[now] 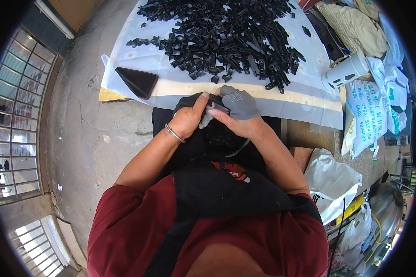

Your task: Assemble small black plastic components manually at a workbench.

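Dark phone (136, 81) lies flat at the left edge of the white-covered surface (305, 99). Left hand (188, 119) — bare, metal bangle at the wrist — pinches a small black plastic piece (216, 102) just below the surface's near edge. Right hand (239, 113) — grey fingertip covers — closes its grip on the same piece. Pile of black pieces (226, 37) spreads above. White fan (345, 70) rests far right.
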Tool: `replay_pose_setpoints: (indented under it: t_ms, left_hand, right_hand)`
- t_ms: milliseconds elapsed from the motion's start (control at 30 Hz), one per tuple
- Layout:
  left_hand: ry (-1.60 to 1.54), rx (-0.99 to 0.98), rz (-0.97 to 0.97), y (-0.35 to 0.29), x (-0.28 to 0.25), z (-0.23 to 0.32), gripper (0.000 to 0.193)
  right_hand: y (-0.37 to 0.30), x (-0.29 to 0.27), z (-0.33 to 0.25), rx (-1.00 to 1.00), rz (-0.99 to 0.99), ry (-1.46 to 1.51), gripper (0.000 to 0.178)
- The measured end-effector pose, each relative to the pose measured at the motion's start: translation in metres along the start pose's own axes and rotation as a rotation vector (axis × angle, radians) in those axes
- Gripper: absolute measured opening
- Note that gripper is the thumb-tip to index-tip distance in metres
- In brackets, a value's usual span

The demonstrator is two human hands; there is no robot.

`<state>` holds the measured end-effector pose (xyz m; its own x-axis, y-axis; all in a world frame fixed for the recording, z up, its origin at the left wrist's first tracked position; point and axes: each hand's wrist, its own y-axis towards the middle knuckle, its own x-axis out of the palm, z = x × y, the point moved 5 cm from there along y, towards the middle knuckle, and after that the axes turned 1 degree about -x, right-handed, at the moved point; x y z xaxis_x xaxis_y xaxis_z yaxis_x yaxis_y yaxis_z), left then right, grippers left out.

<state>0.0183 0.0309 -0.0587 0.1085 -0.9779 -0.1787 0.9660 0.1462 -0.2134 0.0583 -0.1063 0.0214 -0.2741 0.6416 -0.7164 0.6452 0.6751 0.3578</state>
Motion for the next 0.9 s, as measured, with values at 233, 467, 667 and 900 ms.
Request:
replay_pose_setpoints:
  t_ms: [233,467,667,900]
  left_hand:
    - [0.121,0.113,-0.029,-0.014,-0.010,0.043,0.045]
    - [0.181,0.224,-0.042,-0.015,-0.004,0.054,0.040]
    - [0.409,0.439,0.061,-0.023,0.008,0.063,0.033]
    - [0.825,0.448,0.092,-0.008,-0.008,0.070,0.035]
  right_hand:
    - [-0.015,-0.013,-0.015,-0.072,-0.063,-0.269,0.023]
    - [-0.013,-0.015,-0.025,-0.156,0.053,-0.347,0.019]
    - [-0.019,0.006,-0.015,-0.150,-0.077,-0.472,0.019]
    - [-0.011,-0.014,0.007,0.014,-0.198,-0.294,0.027]
